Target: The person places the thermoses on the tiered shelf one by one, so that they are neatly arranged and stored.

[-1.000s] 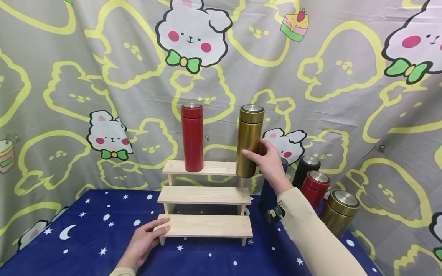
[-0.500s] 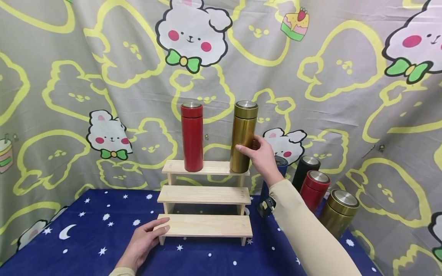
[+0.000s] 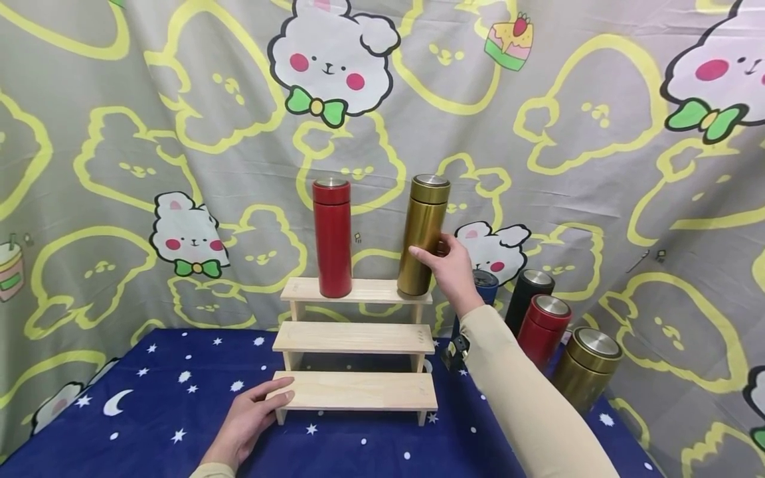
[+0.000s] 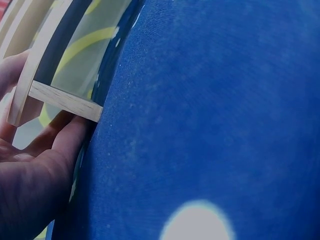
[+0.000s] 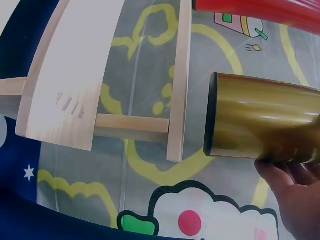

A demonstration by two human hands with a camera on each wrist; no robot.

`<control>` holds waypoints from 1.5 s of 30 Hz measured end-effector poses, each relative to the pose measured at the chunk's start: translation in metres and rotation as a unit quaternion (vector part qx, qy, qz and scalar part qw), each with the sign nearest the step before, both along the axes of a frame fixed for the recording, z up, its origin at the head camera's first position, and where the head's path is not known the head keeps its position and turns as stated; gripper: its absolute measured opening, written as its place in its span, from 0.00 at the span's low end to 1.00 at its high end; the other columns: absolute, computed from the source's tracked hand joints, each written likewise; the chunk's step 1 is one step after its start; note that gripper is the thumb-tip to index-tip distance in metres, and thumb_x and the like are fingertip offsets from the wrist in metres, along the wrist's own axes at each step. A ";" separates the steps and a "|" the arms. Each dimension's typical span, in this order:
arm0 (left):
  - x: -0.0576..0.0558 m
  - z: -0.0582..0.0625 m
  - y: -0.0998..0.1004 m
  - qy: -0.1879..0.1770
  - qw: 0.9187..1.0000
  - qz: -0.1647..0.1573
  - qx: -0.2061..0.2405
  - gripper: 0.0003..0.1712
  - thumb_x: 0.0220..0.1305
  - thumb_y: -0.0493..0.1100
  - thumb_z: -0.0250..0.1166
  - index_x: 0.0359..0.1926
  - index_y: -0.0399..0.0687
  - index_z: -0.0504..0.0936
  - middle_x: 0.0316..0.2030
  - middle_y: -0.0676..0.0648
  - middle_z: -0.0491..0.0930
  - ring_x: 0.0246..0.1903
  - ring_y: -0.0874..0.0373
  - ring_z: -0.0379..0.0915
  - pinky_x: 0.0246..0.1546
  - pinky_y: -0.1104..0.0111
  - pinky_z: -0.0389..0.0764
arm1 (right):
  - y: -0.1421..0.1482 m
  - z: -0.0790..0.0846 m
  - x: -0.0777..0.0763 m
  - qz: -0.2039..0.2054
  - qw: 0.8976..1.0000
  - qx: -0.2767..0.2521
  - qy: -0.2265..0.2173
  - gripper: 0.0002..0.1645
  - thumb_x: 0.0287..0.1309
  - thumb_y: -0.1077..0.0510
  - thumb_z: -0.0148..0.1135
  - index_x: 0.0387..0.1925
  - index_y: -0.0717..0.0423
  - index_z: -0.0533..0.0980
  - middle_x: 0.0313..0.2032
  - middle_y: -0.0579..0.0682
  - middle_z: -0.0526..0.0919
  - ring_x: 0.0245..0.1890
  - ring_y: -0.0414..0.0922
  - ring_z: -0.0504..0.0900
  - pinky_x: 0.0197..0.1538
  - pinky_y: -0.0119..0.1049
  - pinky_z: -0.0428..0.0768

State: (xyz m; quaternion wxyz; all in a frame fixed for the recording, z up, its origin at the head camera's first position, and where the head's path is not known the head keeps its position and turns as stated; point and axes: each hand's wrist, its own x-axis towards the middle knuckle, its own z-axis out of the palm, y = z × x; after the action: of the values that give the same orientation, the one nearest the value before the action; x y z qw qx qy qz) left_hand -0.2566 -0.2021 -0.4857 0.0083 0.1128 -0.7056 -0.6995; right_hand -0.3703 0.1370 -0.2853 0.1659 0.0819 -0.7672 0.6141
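My right hand (image 3: 449, 265) grips a gold thermos bottle (image 3: 423, 236) around its side, thumb in front. The bottle tilts slightly over the right end of the three-step wooden stand's (image 3: 352, 337) top board. In the right wrist view, a gap shows between the gold thermos base (image 5: 212, 115) and the top board (image 5: 180, 75). A red thermos bottle (image 3: 333, 239) stands upright on the left part of that board. My left hand (image 3: 248, 415) holds the left end of the lowest board; in the left wrist view, its fingers (image 4: 70, 140) wrap around the board's end and leg.
Right of the stand, on the starry blue cloth (image 3: 197, 398), stand a blue bottle (image 3: 485, 287) partly behind my right wrist, a black one (image 3: 532, 295), another red one (image 3: 545, 328) and another gold one (image 3: 588, 368). A patterned curtain (image 3: 239, 166) hangs behind.
The gold bottle has moved left in my right hand, from beside the top board's right end to over it, and now leans slightly. My left hand and the stand have not moved.
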 end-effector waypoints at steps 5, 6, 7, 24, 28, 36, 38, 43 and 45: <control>0.001 -0.001 0.001 0.004 1.000 0.000 0.001 0.24 0.57 0.40 0.74 0.54 0.35 0.82 0.65 0.30 0.65 0.49 0.51 0.76 0.50 0.57 0.78 | -0.001 -0.002 -0.004 0.003 1.000 0.004 0.001 0.43 0.55 0.49 0.73 0.66 0.62 0.66 0.56 0.60 0.75 0.55 0.53 0.74 0.58 0.48 0.73; 0.001 -0.001 0.001 0.003 1.000 0.001 -0.001 0.24 0.56 0.40 0.74 0.54 0.35 0.83 0.65 0.31 0.65 0.50 0.51 0.75 0.50 0.57 0.78 | -0.002 -0.002 -0.005 0.004 1.000 0.005 0.001 0.43 0.55 0.50 0.73 0.66 0.62 0.66 0.56 0.60 0.75 0.55 0.54 0.74 0.59 0.48 0.73; 0.001 -0.001 0.001 0.002 1.000 0.003 -0.002 0.24 0.56 0.40 0.74 0.54 0.36 0.83 0.65 0.31 0.66 0.50 0.50 0.75 0.50 0.57 0.78 | -0.002 -0.002 -0.005 0.004 1.000 0.004 0.002 0.43 0.55 0.50 0.73 0.66 0.62 0.66 0.56 0.60 0.75 0.55 0.54 0.74 0.59 0.48 0.73; -0.001 -0.003 0.000 0.002 1.000 0.003 0.002 0.24 0.57 0.39 0.73 0.54 0.34 0.82 0.66 0.29 0.63 0.49 0.50 0.75 0.51 0.55 0.78 | -0.005 -0.010 -0.012 0.011 1.000 0.009 -0.007 0.41 0.57 0.52 0.72 0.66 0.63 0.65 0.57 0.62 0.74 0.57 0.55 0.73 0.60 0.50 0.72; -0.001 -0.002 0.000 0.001 1.000 0.005 0.000 0.23 0.57 0.40 0.74 0.53 0.35 0.83 0.66 0.30 0.64 0.50 0.50 0.75 0.50 0.56 0.78 | -0.004 -0.010 -0.012 0.021 1.000 -0.003 -0.009 0.43 0.58 0.51 0.71 0.68 0.63 0.62 0.59 0.62 0.72 0.59 0.55 0.71 0.62 0.50 0.70; -0.001 -0.003 0.000 0.004 1.000 0.007 0.002 0.23 0.57 0.39 0.73 0.53 0.35 0.83 0.66 0.30 0.64 0.49 0.50 0.76 0.49 0.57 0.78 | -0.001 -0.012 -0.009 0.022 1.000 -0.004 0.001 0.43 0.58 0.52 0.71 0.68 0.62 0.61 0.60 0.60 0.71 0.60 0.53 0.70 0.63 0.47 0.69; 0.000 -0.003 0.000 0.005 1.000 0.009 0.003 0.23 0.57 0.39 0.73 0.53 0.35 0.83 0.65 0.30 0.64 0.49 0.50 0.76 0.49 0.57 0.78 | 0.001 -0.014 -0.007 0.023 1.000 -0.005 0.005 0.43 0.58 0.52 0.71 0.69 0.62 0.61 0.61 0.60 0.70 0.61 0.53 0.69 0.64 0.46 0.68; 0.000 -0.002 0.001 0.006 1.000 0.009 0.003 0.23 0.57 0.39 0.73 0.54 0.34 0.83 0.65 0.30 0.65 0.48 0.51 0.76 0.48 0.58 0.78 | 0.005 -0.019 0.003 0.019 1.000 -0.012 0.005 0.45 0.59 0.51 0.71 0.69 0.63 0.59 0.64 0.60 0.68 0.64 0.53 0.67 0.65 0.46 0.67; 0.001 -0.002 0.001 0.005 1.000 0.008 0.001 0.24 0.57 0.39 0.73 0.54 0.34 0.83 0.65 0.30 0.65 0.48 0.51 0.76 0.49 0.57 0.78 | 0.008 -0.022 0.009 0.015 1.000 -0.008 -0.003 0.46 0.59 0.50 0.71 0.70 0.62 0.58 0.65 0.60 0.67 0.65 0.53 0.66 0.66 0.46 0.66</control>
State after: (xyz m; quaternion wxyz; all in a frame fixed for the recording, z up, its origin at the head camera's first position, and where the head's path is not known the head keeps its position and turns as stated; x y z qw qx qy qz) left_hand -0.2560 -0.2013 -0.4874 0.0176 0.1151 -0.7037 -0.7009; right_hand -0.3610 0.1446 -0.3076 0.1547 0.0907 -0.7616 0.6227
